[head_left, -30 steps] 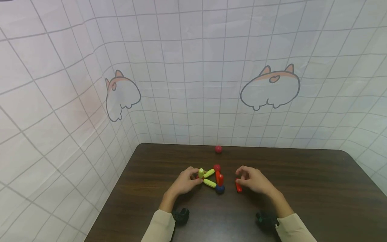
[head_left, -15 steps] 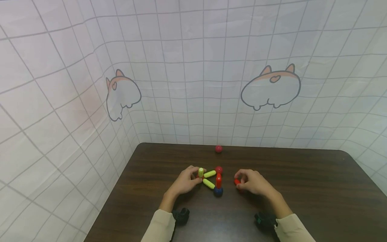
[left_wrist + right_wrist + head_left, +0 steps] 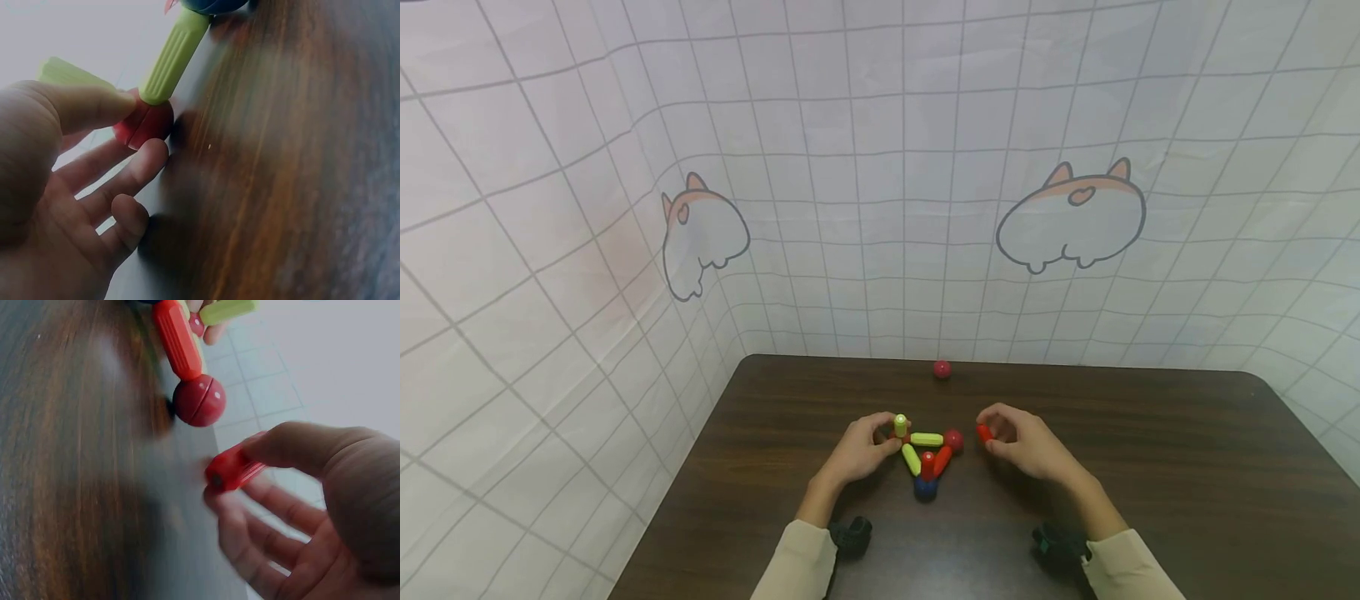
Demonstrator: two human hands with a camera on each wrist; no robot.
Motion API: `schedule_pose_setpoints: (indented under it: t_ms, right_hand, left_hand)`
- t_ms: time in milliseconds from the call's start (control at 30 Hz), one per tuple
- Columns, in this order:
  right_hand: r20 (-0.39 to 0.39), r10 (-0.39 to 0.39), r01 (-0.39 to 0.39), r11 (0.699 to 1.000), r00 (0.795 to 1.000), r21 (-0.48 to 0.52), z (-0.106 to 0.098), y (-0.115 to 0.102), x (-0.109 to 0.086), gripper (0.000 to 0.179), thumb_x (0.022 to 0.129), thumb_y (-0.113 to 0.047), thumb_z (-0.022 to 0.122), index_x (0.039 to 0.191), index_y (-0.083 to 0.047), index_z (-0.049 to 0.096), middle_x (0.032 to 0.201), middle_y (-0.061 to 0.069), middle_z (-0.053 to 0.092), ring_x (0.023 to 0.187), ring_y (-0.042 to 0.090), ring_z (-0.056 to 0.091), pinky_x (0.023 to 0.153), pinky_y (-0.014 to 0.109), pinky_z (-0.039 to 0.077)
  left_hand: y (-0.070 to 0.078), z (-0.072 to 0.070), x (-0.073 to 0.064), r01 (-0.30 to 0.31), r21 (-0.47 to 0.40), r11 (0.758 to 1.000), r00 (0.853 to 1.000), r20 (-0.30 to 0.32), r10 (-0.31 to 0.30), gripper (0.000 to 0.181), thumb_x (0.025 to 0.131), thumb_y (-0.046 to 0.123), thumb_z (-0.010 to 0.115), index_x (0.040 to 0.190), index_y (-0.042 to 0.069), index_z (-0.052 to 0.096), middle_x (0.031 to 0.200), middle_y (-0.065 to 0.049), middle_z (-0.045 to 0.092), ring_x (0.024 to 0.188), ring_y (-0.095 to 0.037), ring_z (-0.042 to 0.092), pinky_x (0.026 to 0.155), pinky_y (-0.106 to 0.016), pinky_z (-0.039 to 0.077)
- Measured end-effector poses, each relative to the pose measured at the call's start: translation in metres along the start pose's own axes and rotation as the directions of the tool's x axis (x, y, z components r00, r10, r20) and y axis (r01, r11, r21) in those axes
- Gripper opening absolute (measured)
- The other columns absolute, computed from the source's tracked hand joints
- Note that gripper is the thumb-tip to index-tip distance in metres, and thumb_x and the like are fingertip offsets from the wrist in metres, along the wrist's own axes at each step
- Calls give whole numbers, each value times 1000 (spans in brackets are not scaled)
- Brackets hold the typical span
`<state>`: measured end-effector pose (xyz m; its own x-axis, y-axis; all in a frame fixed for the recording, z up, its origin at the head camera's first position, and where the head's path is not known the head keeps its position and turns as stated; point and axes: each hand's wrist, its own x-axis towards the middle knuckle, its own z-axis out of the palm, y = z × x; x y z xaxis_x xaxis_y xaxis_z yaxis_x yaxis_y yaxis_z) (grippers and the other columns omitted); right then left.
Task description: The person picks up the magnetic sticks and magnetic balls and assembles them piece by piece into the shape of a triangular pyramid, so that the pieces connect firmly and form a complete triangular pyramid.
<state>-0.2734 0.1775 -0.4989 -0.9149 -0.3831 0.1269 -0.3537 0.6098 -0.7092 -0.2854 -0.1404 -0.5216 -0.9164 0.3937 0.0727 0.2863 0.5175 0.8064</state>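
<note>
My left hand (image 3: 857, 450) pinches a red ball (image 3: 145, 124) between thumb and fingers. That ball is one corner of a flat triangle of magnetic rods and balls. Yellow-green rods (image 3: 927, 439) run from it to another red ball (image 3: 953, 441) and to a blue ball (image 3: 926, 488); a red rod (image 3: 942, 461) joins those two. One yellow-green rod (image 3: 900, 424) stands up from the held ball, one red rod (image 3: 928, 465) from the blue ball. Right of the triangle, my right hand (image 3: 1028, 446) pinches a loose red magnetic rod (image 3: 232, 467), its dark-centred end toward the triangle.
A loose red ball (image 3: 942, 369) lies near the back edge of the dark wooden table (image 3: 1150, 467). Behind and to the left hangs a white gridded cloth (image 3: 880, 208). Dark wrist devices (image 3: 850, 537) sit at both wrists.
The triangle has swung clockwise about the ball in my left hand; its far red ball came right and nearer, the blue ball left and nearer. My right hand has picked up the loose red rod.
</note>
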Motion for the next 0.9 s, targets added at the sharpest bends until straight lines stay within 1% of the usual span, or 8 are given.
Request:
schedule_pose_setpoints:
  t_ms: [167, 233, 367, 433, 567, 667, 767, 900]
  right_hand:
    - [-107, -74, 83, 993, 991, 83, 5, -5, 2, 31, 91, -7, 75, 117, -16, 62, 104, 2, 70, 94, 17, 67, 83, 34, 55]
    - [-146, -88, 105, 989, 985, 107, 8, -7, 3, 32, 91, -5, 76, 117, -15, 61, 106, 4, 71, 96, 21, 69, 85, 39, 56]
    - [-203, -95, 124, 983, 975, 135, 14, -12, 6, 33, 89, 0, 76, 115, -13, 60, 108, 7, 71, 102, 27, 70, 91, 49, 55]
    - [-216, -93, 125, 982, 972, 141, 16, -14, 7, 33, 88, 1, 76, 114, -13, 60, 109, 7, 71, 104, 29, 71, 94, 51, 54]
    - [-226, -98, 133, 980, 969, 145, 22, -15, 9, 34, 88, 1, 76, 114, -13, 60, 110, 7, 71, 106, 30, 71, 93, 50, 55]
    - [-219, -103, 137, 980, 970, 147, 26, -15, 10, 33, 89, 0, 76, 114, -14, 60, 112, 8, 71, 107, 31, 71, 93, 52, 55]
    - [-212, -102, 135, 980, 972, 146, 29, -14, 10, 32, 89, 0, 76, 113, -14, 60, 114, 10, 71, 109, 32, 71, 94, 53, 55]
    - [-212, -84, 118, 981, 974, 155, 31, -15, 10, 34, 88, 2, 76, 113, -15, 60, 112, 10, 71, 105, 31, 72, 91, 53, 56]
  left_hand:
    - [1, 2, 1, 0, 26, 1000, 999, -44, 1, 27, 98, 18, 70, 125, 15, 70, 114, -6, 68, 71, -10, 55, 61, -25, 46]
    - [1, 4, 2, 0, 36, 999, 998, -67, 2, 26, 97, 18, 71, 123, 15, 70, 114, -7, 65, 75, -10, 55, 64, -26, 47]
    - [1, 7, 4, 8, 58, 998, 995, -103, -2, 26, 96, 18, 73, 121, 16, 70, 109, -6, 62, 75, -11, 54, 66, -26, 47]
    - [3, 8, 5, 14, 61, 998, 993, -116, -7, 25, 95, 18, 73, 120, 15, 70, 103, -4, 62, 74, -11, 54, 66, -26, 46]
    - [5, 10, 5, 32, 45, 998, 992, -126, -26, 28, 95, 17, 73, 122, 12, 69, 89, -1, 63, 71, -10, 53, 63, -24, 43]
    - [6, 10, 5, 36, 31, 999, 992, -125, -32, 31, 95, 17, 73, 126, 11, 67, 84, 0, 66, 69, -9, 54, 61, -24, 44]
    - [6, 11, 4, 38, 25, 999, 992, -118, -35, 36, 95, 16, 73, 130, 13, 65, 87, 0, 69, 69, -8, 56, 62, -24, 46]
    - [5, 10, 4, 27, 11, 1000, 996, -87, -26, 45, 94, 14, 72, 137, 14, 61, 96, -2, 73, 68, -8, 59, 62, -25, 49]
